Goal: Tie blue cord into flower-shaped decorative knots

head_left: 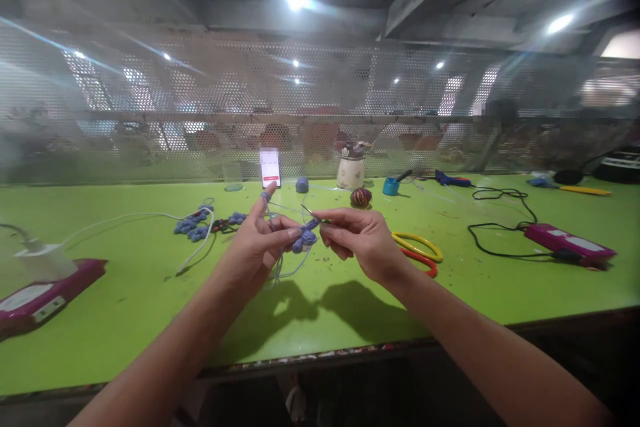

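Between finger and thumb, my left hand (265, 235) pinches a small blue-purple crochet piece (304, 240). Its raised index finger has blue yarn (266, 195) wound around it. My right hand (357, 233) grips a thin metal crochet hook (307, 211), whose tip points up and left over the piece. Most of the hook is hidden in the right fingers. Loose yarn strands hang below the left hand. A small blue yarn ball (302, 185) lies behind the hands. Finished-looking blue crochet pieces (194, 223) rest on the table to the left, beside a white cable.
On the green table (150, 307) stand a phone (270, 168), a bottle (351, 167) and a blue pot (391, 186). A dark striped yarn ball (361, 197), yellow (420, 245) and red rings (425, 263) lie nearby. Power strips sit left (50, 293) and right (570, 244); a glue gun (453, 179) lies behind.
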`<state>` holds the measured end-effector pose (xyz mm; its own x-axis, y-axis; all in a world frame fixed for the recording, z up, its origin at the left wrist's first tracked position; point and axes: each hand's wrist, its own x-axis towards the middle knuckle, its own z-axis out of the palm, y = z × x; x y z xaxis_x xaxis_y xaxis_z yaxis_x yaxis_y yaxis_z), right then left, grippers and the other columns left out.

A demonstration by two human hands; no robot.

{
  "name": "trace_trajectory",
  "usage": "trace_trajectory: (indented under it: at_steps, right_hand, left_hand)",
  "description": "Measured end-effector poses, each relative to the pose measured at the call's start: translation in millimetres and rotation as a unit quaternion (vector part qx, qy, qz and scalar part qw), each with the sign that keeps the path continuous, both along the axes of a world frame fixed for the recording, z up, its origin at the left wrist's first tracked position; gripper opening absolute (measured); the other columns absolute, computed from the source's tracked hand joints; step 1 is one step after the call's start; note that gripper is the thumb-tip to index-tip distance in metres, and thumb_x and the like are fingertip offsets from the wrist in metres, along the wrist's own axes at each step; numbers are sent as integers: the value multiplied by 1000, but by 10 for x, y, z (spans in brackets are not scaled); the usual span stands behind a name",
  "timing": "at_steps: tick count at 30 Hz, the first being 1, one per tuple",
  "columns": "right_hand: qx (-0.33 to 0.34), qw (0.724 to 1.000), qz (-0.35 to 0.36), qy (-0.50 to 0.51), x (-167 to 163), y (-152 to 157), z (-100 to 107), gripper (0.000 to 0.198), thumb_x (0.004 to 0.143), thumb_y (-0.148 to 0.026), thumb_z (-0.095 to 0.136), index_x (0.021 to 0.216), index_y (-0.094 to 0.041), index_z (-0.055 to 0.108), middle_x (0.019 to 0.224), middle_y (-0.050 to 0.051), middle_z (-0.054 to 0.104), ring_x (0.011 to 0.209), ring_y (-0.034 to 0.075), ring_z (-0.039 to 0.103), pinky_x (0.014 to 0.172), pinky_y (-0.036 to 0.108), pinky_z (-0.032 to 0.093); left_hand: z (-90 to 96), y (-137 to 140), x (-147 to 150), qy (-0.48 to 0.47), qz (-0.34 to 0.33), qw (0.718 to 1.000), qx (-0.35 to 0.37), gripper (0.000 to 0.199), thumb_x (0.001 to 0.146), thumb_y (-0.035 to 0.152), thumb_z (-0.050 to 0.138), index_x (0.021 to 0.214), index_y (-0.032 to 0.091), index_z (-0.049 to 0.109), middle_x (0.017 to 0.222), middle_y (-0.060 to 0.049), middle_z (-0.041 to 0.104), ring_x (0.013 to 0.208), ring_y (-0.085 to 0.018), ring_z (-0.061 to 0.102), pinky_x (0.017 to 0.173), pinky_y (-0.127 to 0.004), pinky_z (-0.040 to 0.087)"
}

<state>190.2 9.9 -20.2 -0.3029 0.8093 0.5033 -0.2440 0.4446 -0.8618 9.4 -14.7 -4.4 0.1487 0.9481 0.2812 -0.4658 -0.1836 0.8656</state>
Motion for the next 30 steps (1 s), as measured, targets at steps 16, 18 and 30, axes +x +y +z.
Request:
trace_trajectory:
  at_steps: [16,18,30]
  right_hand:
    - [203,956,-35,-207,192,-18,126,25,89,-21,59,106,-20,77,67,2,61,54,10,47,48,24,37]
    - [242,940,-37,-239,219,-14,153,26,91,-21,57,109,-18,76,68,3,63,58,11,49,52,25,39]
    - [353,862,-23,-363,334,12,244,38,95,-12,47,124,-21,69,79,4,68,64,12,54,61,25,41]
  left_hand:
    - [38,45,-197,37,-53,997,-42,90,67,1,77,146,15,37,75,-6,71,65,-13,63,60,-21,47]
    - [42,43,-200,48,-60,996,-34,87,69,4,77,146,16,38,76,-5,71,66,-14,62,60,-22,46]
    - [35,52,-189,92,-55,994,-20,79,72,6,75,143,16,42,74,-4,68,65,-14,59,60,-25,43]
